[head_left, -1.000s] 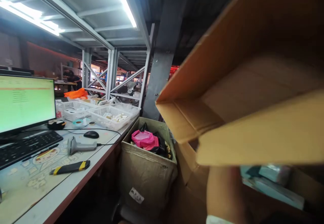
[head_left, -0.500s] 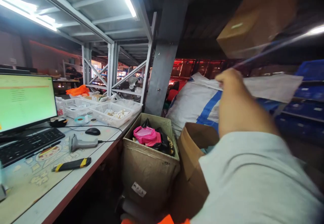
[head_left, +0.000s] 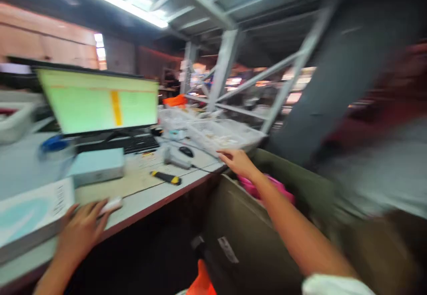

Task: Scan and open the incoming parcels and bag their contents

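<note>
At the lower left, my left hand is at the front edge of the desk beside a white box with a turquoise print. Its thumb and forefinger are closed about a small white object, too blurred to name. My right hand is in the air near the desk's right end, over the near rim of a tall olive-brown bin. Its fingers are stretched out, and nothing shows in them. Inside the bin lies something bright pink, partly behind my right forearm.
On the desk are a monitor, a keyboard, a light-blue box, a grey barcode scanner, a black mouse and a black-and-yellow cutter. White baskets stand behind. A grey post rises beyond the bin.
The view has swung left. My right hand was stretched to the far right, with a cardboard box in the air above it; now it is back by the desk. My left hand has come into view.
</note>
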Motion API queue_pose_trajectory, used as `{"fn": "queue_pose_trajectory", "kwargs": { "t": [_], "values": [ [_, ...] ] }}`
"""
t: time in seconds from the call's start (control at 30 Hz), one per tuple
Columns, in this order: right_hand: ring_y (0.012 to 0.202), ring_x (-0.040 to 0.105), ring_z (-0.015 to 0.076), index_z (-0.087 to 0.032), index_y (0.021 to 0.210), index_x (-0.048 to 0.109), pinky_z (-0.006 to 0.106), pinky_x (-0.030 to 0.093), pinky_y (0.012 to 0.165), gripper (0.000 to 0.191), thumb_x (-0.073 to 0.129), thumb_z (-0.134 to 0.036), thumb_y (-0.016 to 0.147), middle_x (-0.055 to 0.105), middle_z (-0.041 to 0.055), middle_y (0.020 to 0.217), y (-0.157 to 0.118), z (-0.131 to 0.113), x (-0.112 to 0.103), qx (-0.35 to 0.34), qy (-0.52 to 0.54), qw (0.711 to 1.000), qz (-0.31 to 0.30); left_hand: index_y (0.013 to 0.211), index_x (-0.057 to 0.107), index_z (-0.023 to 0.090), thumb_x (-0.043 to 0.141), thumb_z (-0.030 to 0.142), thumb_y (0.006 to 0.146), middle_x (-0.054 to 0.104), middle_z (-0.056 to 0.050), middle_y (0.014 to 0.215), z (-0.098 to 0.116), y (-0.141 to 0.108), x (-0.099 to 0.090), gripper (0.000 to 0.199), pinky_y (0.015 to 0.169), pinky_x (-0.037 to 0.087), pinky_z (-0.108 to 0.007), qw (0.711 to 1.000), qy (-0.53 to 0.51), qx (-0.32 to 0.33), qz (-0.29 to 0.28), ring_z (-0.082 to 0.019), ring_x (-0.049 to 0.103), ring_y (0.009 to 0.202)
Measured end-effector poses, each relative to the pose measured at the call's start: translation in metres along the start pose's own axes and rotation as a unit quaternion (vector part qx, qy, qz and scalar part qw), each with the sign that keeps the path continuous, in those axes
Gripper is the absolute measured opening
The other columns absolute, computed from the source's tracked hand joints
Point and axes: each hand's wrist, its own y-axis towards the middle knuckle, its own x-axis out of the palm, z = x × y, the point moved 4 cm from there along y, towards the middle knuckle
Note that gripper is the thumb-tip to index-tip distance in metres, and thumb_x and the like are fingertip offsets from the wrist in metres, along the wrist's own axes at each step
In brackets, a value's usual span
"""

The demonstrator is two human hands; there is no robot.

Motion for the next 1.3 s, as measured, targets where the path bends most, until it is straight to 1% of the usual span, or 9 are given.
{"fn": "queue_pose_trajectory", "kwargs": {
  "t": [0.13, 0.23, 0.37, 0.47, 0.63, 0.8, 0.93, 1.07, 1.3],
  "values": [
    [0.1, 0.075, 0.0257, -0.021, 0.13, 0.073, 0.041, 0.062, 0.092, 0.041, 0.058, -0.045, 0.1, 0.076, 0.0096, 0.12, -0.001, -0.092, 0.13, -0.172, 0.217, 0.954, -0.116, 0.126, 0.071, 0.025, 0.056, 0.035, 0.104, 0.076, -0.01, 0.117, -0.003, -0.023, -0.009, 0.03, 0.114, 0.037, -0.051, 0.996, 0.022, -0.053, -0.07, -0.028, 0.071, 0.11],
    [0.123, 0.068, 0.0287, -0.023, 0.136, 0.068, 0.048, 0.056, 0.108, 0.043, 0.058, -0.044, 0.1, 0.068, 0.0112, 0.137, -0.015, -0.17, 0.201, -0.298, 0.279, 0.897, -0.168, 0.127, 0.07, 0.021, 0.056, 0.035, 0.105, 0.076, -0.01, 0.118, -0.01, -0.018, -0.008, 0.029, 0.117, 0.037, -0.048, 0.996, 0.021, -0.075, -0.041, -0.025, 0.07, 0.112],
    [0.141, 0.053, 0.0309, -0.022, 0.147, 0.057, 0.054, 0.045, 0.119, 0.052, 0.06, -0.034, 0.097, 0.055, 0.014, 0.153, -0.031, -0.247, 0.254, -0.39, 0.294, 0.849, -0.2, 0.127, 0.068, 0.021, 0.055, 0.04, 0.107, 0.075, -0.01, 0.118, -0.003, -0.017, -0.016, 0.031, 0.116, 0.039, -0.047, 0.997, 0.034, -0.07, 0.013, -0.024, 0.07, 0.113],
    [0.127, 0.06, 0.0308, -0.018, 0.143, 0.057, 0.052, 0.049, 0.111, 0.046, 0.054, -0.028, 0.098, 0.065, 0.016, 0.136, -0.031, -0.27, 0.267, -0.419, 0.277, 0.834, -0.226, 0.129, 0.066, 0.02, 0.058, 0.042, 0.106, 0.076, -0.01, 0.114, 0.01, -0.013, -0.023, 0.033, 0.105, 0.047, -0.045, 0.998, 0.013, -0.044, 0.05, -0.024, 0.071, 0.105],
    [0.098, 0.066, 0.0274, -0.018, 0.121, 0.064, 0.041, 0.053, 0.089, 0.03, 0.058, -0.034, 0.096, 0.072, 0.0117, 0.111, -0.013, -0.256, 0.264, -0.403, 0.267, 0.838, -0.253, 0.141, 0.056, 0.021, 0.061, 0.053, 0.102, 0.073, -0.012, 0.121, 0.019, 0.015, -0.037, 0.05, 0.099, 0.054, -0.041, 0.996, -0.053, -0.038, 0.054, -0.025, 0.07, 0.113],
    [0.086, 0.068, 0.0265, -0.017, 0.114, 0.067, 0.037, 0.053, 0.081, 0.037, 0.068, -0.045, 0.089, 0.074, 0.0104, 0.099, 0.06, -0.2, 0.265, -0.19, 0.225, 0.931, -0.214, 0.131, 0.063, 0.019, 0.058, 0.058, 0.101, 0.067, -0.014, 0.134, -0.041, 0.022, -0.09, 0.049, 0.115, 0.045, -0.047, 0.98, 0.055, -0.179, 0.065, -0.031, 0.059, 0.131],
    [0.102, 0.069, 0.032, -0.015, 0.126, 0.064, 0.041, 0.052, 0.09, 0.051, 0.068, -0.048, 0.088, 0.073, 0.0157, 0.113, 0.107, -0.167, 0.273, -0.083, 0.149, 0.971, -0.165, 0.13, 0.065, 0.012, 0.062, 0.055, 0.094, 0.065, -0.022, 0.138, -0.11, -0.023, -0.133, 0.056, 0.118, 0.038, -0.059, 0.9, 0.148, -0.406, 0.054, -0.042, 0.056, 0.133],
    [0.104, 0.07, 0.0353, -0.011, 0.126, 0.062, 0.042, 0.052, 0.09, 0.052, 0.066, -0.047, 0.089, 0.073, 0.021, 0.114, 0.109, -0.163, 0.288, -0.097, 0.108, 0.972, -0.187, 0.152, 0.048, 0.01, 0.071, 0.068, 0.082, 0.054, -0.028, 0.151, -0.145, -0.073, -0.14, 0.094, 0.116, 0.04, -0.062, 0.816, 0.035, -0.576, 0.012, -0.049, 0.051, 0.141],
    [0.115, 0.069, 0.0358, -0.017, 0.141, 0.059, 0.049, 0.052, 0.099, 0.072, 0.067, -0.061, 0.084, 0.07, 0.0191, 0.13, 0.115, -0.119, 0.248, -0.135, 0.151, 0.971, -0.125, 0.138, 0.062, 0.011, 0.072, 0.067, 0.076, 0.063, -0.02, 0.144, -0.13, -0.082, -0.136, 0.084, 0.12, 0.04, -0.052, 0.837, -0.102, -0.533, 0.068, -0.039, 0.056, 0.137]
  ]
}}
